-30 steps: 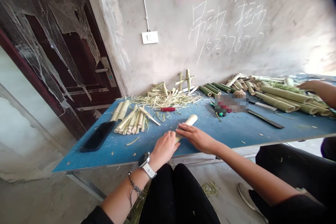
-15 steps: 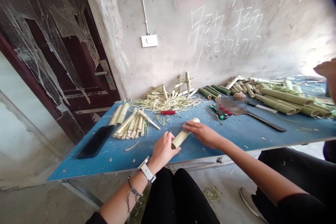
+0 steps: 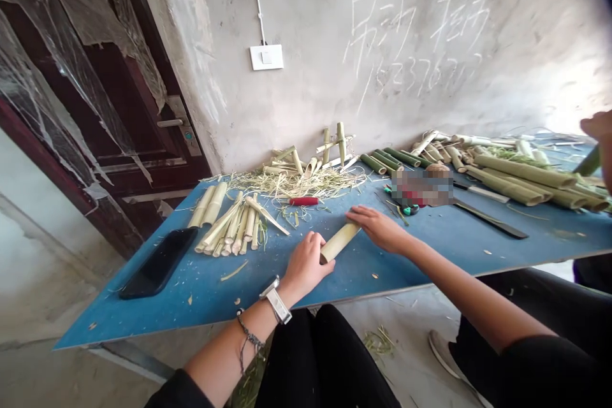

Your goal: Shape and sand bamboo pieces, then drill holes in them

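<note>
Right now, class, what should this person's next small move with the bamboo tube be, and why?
I'd probably turn the pale bamboo tube slightly in place: the left hand is at its near end, the right hand lies over its far end, and its middle is uncovered. With a hand at each end, a small turn looks easy to control.

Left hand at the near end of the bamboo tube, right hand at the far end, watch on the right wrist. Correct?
Not quite: the watch is on the left wrist, as the head view shows. The rest stands: left hand at the near end of the bamboo tube, right hand at the far end.
</note>
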A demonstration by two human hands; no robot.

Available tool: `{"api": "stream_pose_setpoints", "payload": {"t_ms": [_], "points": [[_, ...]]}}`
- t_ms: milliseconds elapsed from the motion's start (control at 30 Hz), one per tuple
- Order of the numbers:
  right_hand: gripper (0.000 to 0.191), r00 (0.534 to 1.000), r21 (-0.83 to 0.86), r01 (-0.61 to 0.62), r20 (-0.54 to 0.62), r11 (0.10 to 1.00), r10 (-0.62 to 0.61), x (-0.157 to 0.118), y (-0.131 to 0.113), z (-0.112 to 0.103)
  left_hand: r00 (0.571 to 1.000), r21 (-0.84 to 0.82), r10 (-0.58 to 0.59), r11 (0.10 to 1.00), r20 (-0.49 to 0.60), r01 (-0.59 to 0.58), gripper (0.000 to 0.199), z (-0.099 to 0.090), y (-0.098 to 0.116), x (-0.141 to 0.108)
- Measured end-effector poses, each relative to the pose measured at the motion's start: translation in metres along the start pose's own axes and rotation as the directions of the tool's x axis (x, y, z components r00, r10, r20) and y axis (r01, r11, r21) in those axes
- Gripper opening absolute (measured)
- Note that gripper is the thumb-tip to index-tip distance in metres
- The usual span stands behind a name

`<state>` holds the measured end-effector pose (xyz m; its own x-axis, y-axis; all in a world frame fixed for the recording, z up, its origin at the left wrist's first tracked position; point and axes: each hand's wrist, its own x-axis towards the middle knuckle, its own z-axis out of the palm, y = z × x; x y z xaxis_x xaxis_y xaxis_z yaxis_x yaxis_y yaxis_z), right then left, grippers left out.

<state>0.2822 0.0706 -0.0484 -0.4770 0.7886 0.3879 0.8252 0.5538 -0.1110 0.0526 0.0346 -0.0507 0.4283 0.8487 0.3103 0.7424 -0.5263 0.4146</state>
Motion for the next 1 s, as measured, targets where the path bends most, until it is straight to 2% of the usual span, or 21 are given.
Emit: {"api": "stream_pose_setpoints", "payload": {"t_ms": [100,167,200,267,333,400,500,533,600,700,733,867,900,967,1000], "points": [[0.043,0.976,0.115,0.212,0.018,0.97,-0.215,-0.012,-0.031,-0.002,1.0,-0.096,0.002,0.995,-0.03,-0.005,0.024,0.002,-0.002,0.001],[0.045,0.963,0.152,0.257,0.042,0.954,-0.266,-0.018,-0.035,-0.005,0.999,-0.135,-0.001,0.991,-0.036,-0.004,0.024,0.002,-0.002,0.002],[0.045,0.971,0.14,0.226,0.043,0.964,-0.234,-0.02,-0.03,-0.006,0.999,-0.146,-0.004,0.989,-0.037,-0.001,0.024,0.002,-0.002,0.002],[0.044,0.997,0.078,0.078,0.009,0.994,-0.078,-0.019,-0.01,-0.006,0.999,-0.153,-0.012,0.988,-0.05,0.005,0.024,0.0,-0.001,0.003],[0.043,0.997,0.024,-0.057,-0.042,0.998,0.058,-0.017,0.002,-0.005,0.997,-0.141,-0.022,0.99,-0.073,0.011,0.023,-0.002,-0.001,0.004],[0.044,0.997,0.028,-0.029,-0.064,0.999,0.031,-0.018,-0.006,-0.003,0.996,-0.119,-0.022,0.993,-0.085,0.011,0.022,-0.002,-0.001,0.004],[0.047,0.98,0.11,0.196,0.007,0.974,-0.198,-0.021,-0.034,-0.002,0.996,-0.09,-0.006,0.996,-0.09,-0.002,0.023,0.0,-0.003,0.004],[0.047,0.972,0.122,0.228,0.033,0.966,-0.234,-0.021,-0.039,-0.002,0.996,-0.088,-0.002,0.996,-0.089,-0.006,0.022,0.0,-0.004,0.004],[0.045,0.984,0.084,0.173,0.039,0.981,-0.176,-0.019,-0.035,-0.003,0.997,-0.094,-0.015,0.996,-0.079,0.008,0.022,0.001,-0.004,0.005],[0.043,1.0,-0.01,-0.017,-0.025,1.0,0.017,-0.012,-0.019,-0.002,0.997,-0.089,-0.055,0.995,-0.055,0.05,0.022,0.001,-0.003,0.006],[0.043,1.0,-0.009,-0.015,-0.027,1.0,0.015,-0.01,-0.018,-0.002,0.996,-0.075,-0.065,0.995,-0.053,0.061,0.021,0.001,-0.003,0.006],[0.046,0.969,0.115,0.237,0.049,0.965,-0.244,-0.006,-0.025,-0.001,0.997,0.006,-0.059,0.998,-0.055,0.059,0.018,-0.001,-0.003,0.005],[0.046,0.971,0.108,0.225,0.059,0.968,-0.232,-0.006,-0.023,-0.002,0.997,0.016,-0.057,0.998,-0.055,0.058,0.019,-0.001,-0.003,0.005],[0.045,0.999,-0.003,0.024,0.023,1.0,-0.024,-0.004,-0.012,-0.004,0.997,0.012,-0.058,0.998,-0.054,0.058,0.022,-0.001,-0.003,0.005],[0.044,0.997,-0.064,-0.08,0.013,0.995,0.081,-0.004,-0.007,-0.005,0.997,0.001,-0.058,0.998,-0.053,0.058,0.022,-0.001,-0.003,0.005]]}}
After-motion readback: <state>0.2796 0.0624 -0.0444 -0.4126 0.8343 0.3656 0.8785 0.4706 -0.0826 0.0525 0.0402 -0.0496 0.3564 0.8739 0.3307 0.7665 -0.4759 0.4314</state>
